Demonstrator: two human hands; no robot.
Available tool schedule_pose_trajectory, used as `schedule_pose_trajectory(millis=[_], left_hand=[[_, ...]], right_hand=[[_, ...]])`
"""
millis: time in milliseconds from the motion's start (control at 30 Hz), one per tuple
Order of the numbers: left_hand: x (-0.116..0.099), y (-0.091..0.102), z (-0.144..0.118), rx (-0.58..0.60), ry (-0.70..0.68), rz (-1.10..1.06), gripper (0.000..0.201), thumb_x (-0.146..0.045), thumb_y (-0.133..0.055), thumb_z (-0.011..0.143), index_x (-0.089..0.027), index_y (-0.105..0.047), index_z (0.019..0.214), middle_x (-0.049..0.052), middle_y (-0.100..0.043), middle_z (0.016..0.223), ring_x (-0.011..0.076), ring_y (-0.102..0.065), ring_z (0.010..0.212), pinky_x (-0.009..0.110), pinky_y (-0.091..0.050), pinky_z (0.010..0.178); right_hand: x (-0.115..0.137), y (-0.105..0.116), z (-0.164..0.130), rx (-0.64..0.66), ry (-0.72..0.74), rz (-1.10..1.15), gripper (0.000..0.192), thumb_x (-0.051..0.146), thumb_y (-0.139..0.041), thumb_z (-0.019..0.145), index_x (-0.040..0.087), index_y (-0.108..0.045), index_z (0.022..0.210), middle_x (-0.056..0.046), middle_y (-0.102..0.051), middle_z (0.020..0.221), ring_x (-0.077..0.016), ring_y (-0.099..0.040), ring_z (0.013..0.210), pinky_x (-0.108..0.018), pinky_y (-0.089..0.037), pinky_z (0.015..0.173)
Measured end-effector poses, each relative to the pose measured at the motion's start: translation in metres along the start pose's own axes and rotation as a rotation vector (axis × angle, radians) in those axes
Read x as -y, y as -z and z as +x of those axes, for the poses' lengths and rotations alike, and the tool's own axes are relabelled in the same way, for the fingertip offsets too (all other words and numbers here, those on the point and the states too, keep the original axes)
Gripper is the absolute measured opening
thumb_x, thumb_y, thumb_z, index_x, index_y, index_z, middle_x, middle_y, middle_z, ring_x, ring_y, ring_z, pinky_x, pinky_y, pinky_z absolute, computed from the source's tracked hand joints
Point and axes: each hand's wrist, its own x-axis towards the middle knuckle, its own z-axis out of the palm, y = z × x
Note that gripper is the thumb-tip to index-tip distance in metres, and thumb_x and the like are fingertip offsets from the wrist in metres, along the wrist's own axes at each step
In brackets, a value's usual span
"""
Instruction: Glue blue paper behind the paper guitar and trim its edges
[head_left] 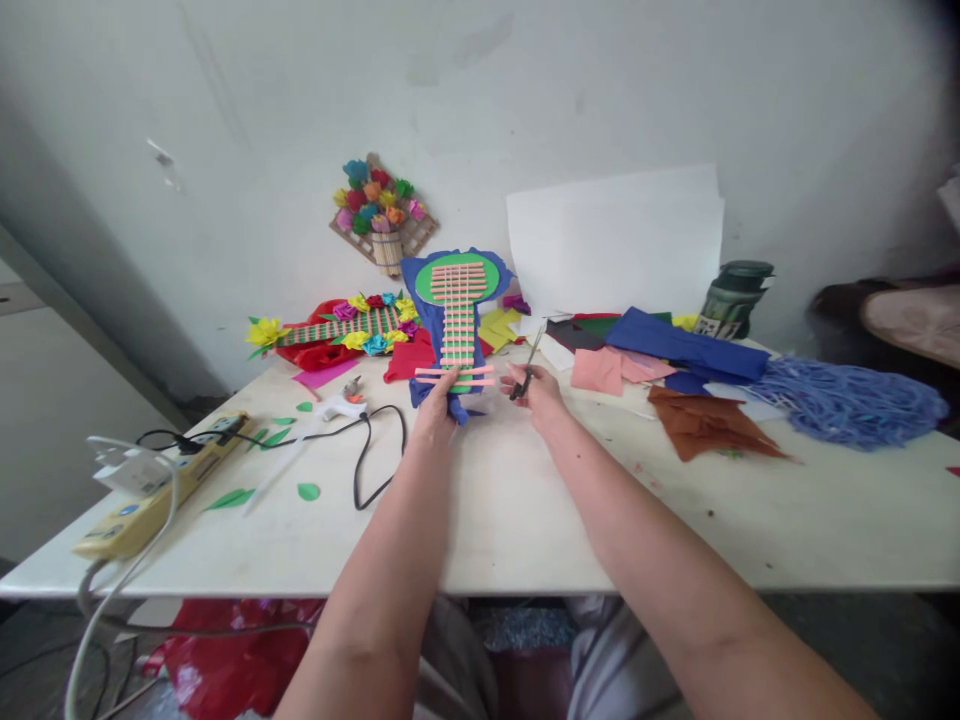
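My left hand (440,408) grips the lower end of a guitar-shaped paper craft (459,312), its thumb on the front. The craft stands upright above the table, with a green oval head, a green neck, rows of pink sticks and thin pale strings. Dark blue crepe paper (421,290) wraps behind it and sticks out around its edges. In my right hand (537,386), just to the right of the craft, is a pair of scissors (534,358) with black handles. Their blades point up and away from me, apart from the craft.
A flower-trimmed craft (345,328) lies at the back left. A white glue gun (341,405) with its cord and a yellow power strip (161,490) are left. Brown paper (705,420), blue yarn (855,400) and a green bottle (733,298) are right.
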Motion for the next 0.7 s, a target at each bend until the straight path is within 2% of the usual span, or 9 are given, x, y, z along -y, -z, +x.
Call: schedule_pose_trajectory(millis=[167, 400, 600, 700], left_hand=[[0.008, 0.0, -0.002, 0.087, -0.011, 0.088, 0.013, -0.013, -0.073, 0.064, -0.012, -0.063, 0.073, 0.001, -0.066, 0.06, 0.0103, -0.062, 0.048, 0.016, -0.046, 0.042], [0.022, 0.0, -0.003, 0.233, 0.007, 0.131, 0.024, -0.014, -0.076, 0.06, -0.014, -0.064, 0.081, 0.003, -0.07, 0.075, 0.0149, -0.068, 0.067, 0.022, -0.055, 0.06], [0.025, 0.0, -0.004, 0.256, -0.035, 0.13, 0.028, -0.016, -0.077, 0.06, -0.014, -0.064, 0.085, 0.004, -0.07, 0.077, 0.0141, -0.067, 0.068, 0.021, -0.053, 0.059], [0.026, 0.002, -0.001, 0.232, -0.028, 0.14, 0.027, -0.017, -0.077, 0.06, -0.014, -0.064, 0.083, 0.003, -0.069, 0.074, 0.0136, -0.067, 0.063, 0.02, -0.052, 0.054]], right_hand=[[-0.003, 0.0, 0.009, 0.025, 0.033, 0.054, 0.025, 0.031, -0.07, 0.069, 0.019, -0.053, 0.082, 0.0, -0.067, 0.067, -0.011, -0.062, 0.052, -0.017, -0.039, 0.041], [-0.008, 0.002, 0.028, 0.071, 0.076, 0.119, 0.032, 0.033, -0.072, 0.057, 0.017, -0.059, 0.081, 0.002, -0.061, 0.065, -0.0108, -0.057, 0.052, -0.021, -0.042, 0.045], [-0.003, 0.004, 0.032, 0.1, 0.104, 0.109, 0.037, 0.029, -0.074, 0.05, 0.017, -0.059, 0.081, 0.005, -0.058, 0.058, -0.0124, -0.056, 0.052, -0.025, -0.047, 0.049], [0.004, 0.005, 0.03, 0.112, 0.128, 0.09, 0.035, 0.027, -0.075, 0.05, 0.018, -0.059, 0.079, 0.004, -0.058, 0.057, -0.0134, -0.057, 0.053, -0.026, -0.048, 0.05]])
